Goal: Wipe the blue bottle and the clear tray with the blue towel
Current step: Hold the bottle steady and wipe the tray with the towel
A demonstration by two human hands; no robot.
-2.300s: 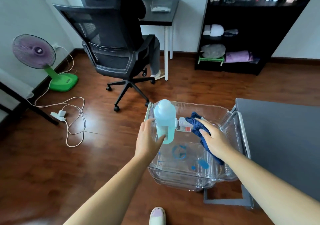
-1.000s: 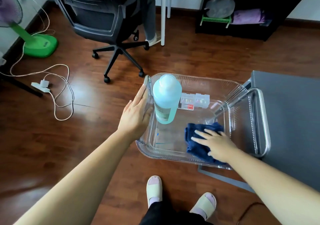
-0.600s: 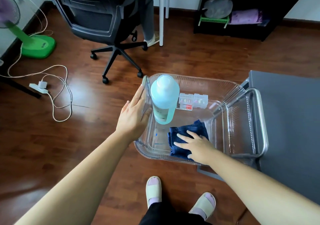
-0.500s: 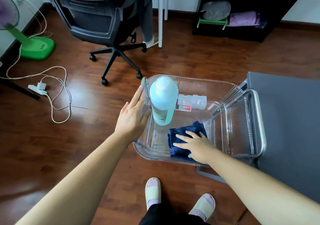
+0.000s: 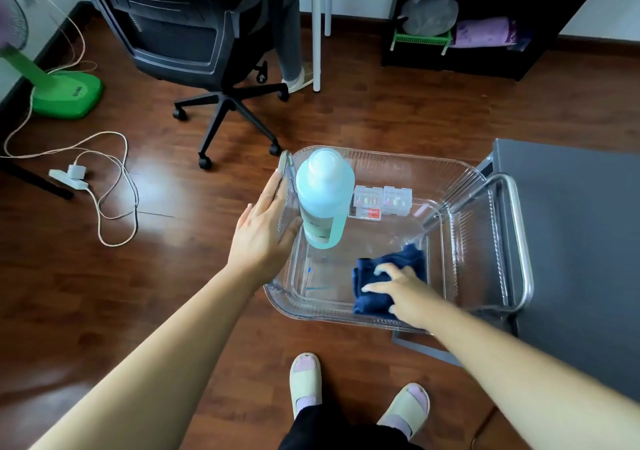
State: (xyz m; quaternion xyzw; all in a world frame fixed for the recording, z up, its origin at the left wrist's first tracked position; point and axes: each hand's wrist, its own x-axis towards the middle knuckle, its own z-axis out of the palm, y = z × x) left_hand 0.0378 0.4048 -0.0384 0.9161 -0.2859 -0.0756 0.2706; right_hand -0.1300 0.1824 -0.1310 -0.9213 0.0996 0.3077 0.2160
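The clear tray (image 5: 408,162) is a deep ribbed plastic bin with metal handles, jutting out from a grey table. A light blue bottle (image 5: 323,200) stands upright in its left part. My left hand (image 5: 261,231) lies flat against the outside of the tray's left wall, thumb hooked over the rim near the bottle. My right hand (image 5: 401,288) presses the dark blue towel (image 5: 374,288) onto the tray's floor at the near right, fingers spread on top of it.
Small clear boxes (image 5: 382,200) sit at the tray's back. The grey table (image 5: 581,242) is on the right. An office chair (image 5: 194,41) with a seated person, a green fan (image 5: 65,95), a floor cable (image 5: 110,186) and a black shelf (image 5: 467,24) surround me.
My right hand has slid the towel to the right along the tray's floor, back toward the near right corner. My left hand and the bottle have stayed in place.
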